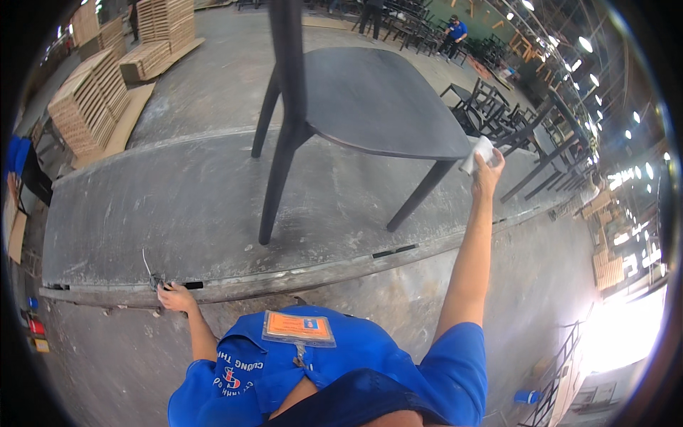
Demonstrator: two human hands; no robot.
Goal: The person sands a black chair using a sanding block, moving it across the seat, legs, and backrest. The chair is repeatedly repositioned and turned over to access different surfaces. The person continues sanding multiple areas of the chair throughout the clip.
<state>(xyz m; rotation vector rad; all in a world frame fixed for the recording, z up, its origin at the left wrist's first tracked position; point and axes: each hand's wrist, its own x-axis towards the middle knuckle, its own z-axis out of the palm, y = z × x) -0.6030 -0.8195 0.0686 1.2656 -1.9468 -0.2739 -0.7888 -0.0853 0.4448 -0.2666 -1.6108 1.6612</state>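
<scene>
Where a long, dark-grey surface [178, 199] runs across the scene from left to right, it appears to serve as a raised stand, bringing work up within arm's reach of the person at its near side. More dark chairs [544, 139] stand in a cluster toward the right end, apart from the middle, which leaves elbow room around the main piece. That piece, a black chair [377, 99], stands upright on the surface, in front of the person and slightly right of centre; its back rises at the left and its seat spreads to the right, so the seat's near edge and right corner lie open to the hand. The right hand [488, 172] reaches out with a nearly straight arm to that corner, its grip closed on a folded white pad [478, 154]; bunching it in the fingers probably lets it be pressed against an edge. Pad and corner look to be touching, though contact is hard to confirm. Low at the left, the left hand [175, 296] is at the surface's near rim, fingers curled by a small dark object [157, 281] with a thin pale strand; whether its grip is closed on that, I cannot tell.
</scene>
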